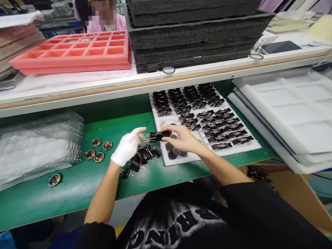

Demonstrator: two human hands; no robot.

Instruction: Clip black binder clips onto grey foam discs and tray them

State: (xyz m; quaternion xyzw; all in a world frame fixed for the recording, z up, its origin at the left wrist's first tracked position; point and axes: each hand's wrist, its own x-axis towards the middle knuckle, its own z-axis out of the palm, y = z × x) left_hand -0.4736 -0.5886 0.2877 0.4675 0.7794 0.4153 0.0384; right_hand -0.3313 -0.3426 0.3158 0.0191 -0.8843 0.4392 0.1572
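Note:
Black binder clips (155, 137) with silver wire handles are held up in front of me. My right hand (180, 137), bare, pinches their right end between thumb and fingers. My left hand (130, 144), in a white glove with bare fingertips, is at the wire handles on the left side, its fingers bent around them. Below lies a loose pile of binder clips (141, 158) on the green table. A white foam tray (189, 158) to the right carries rows of clipped black pieces (223, 128) and a cluster of dark round discs (176, 152).
Several small round parts (99, 157) lie left on the green table (75, 189). Clear plastic trays (33, 151) are stacked far left, white foam trays (291, 116) right. The shelf holds a pink foam tray (71, 64) and black foam (195, 40). A person (119, 22) sits beyond.

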